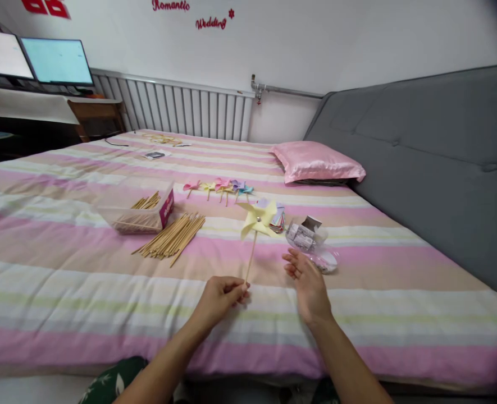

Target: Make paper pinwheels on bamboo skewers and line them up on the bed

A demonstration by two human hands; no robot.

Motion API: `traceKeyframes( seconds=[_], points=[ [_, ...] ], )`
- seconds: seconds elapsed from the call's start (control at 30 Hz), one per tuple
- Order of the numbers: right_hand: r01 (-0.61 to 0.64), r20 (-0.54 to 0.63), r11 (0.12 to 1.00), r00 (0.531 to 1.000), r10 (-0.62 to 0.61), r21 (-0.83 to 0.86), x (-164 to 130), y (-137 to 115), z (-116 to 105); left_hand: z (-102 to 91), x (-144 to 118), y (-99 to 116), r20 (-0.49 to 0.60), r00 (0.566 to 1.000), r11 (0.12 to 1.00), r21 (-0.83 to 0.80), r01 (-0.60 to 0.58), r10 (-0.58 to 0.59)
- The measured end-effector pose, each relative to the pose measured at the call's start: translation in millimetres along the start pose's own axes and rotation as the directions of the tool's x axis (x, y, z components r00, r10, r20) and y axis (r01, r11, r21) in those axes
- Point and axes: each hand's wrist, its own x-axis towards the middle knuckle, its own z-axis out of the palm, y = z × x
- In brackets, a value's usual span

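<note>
Left hand (pixel 219 300) pinched the yellow pinwheel (pixel 258 219) by its stick's foot; right hand (pixel 308 284) hovered spread beside it. Holding the stick upright would let the sails turn freely above the bed (pixel 63 269).

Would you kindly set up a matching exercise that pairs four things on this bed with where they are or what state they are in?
Things:
1. yellow pinwheel
2. loose wooden sticks
3. pink pillow
4. right hand

Places or states:
A. lying in a pile beside the clear box
B. open, holding nothing, near the clear plastic bag
C. held upright by its stick in the left hand
D. at the far side of the bed, next to the grey headboard

Pairs: 1-C, 2-A, 3-D, 4-B
</note>
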Motion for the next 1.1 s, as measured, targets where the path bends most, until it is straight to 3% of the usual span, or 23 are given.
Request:
traceKeyframes(
  seconds=[0.17,0.37,0.6,0.8,0.93,1.1],
  points=[
    [-0.062,0.167,0.977,0.981,0.097,-0.202,-14,21,12,-7.5,2,1,-0.090,0.996,0.996,-0.091,0.002,-0.010],
    [0.011,0.321,0.947,0.942,0.098,-0.322,-29,44,26,-11.3,-2,3,-0.117,0.993,0.988,-0.148,-0.036,0.019],
    [0.103,0.428,0.906,0.899,0.091,-0.410,-26,46,74,-32.4,-8,0,-0.127,0.987,0.985,-0.128,-0.114,0.097],
    [0.183,0.404,0.841,0.913,0.046,-0.509,-29,60,119,-63.7,-12,-4,-0.235,0.963,0.987,-0.057,-0.153,0.136],
    [0.214,0.362,0.795,0.932,0.007,-0.568,-27,72,147,-81.0,-8,-11,-0.337,0.922,0.980,0.028,-0.196,0.194],
    [0.264,0.324,0.746,0.943,-0.069,-0.611,-5,78,179,-95.6,-3,-13,-0.468,0.869,0.987,0.048,-0.154,0.158]
  ],
)
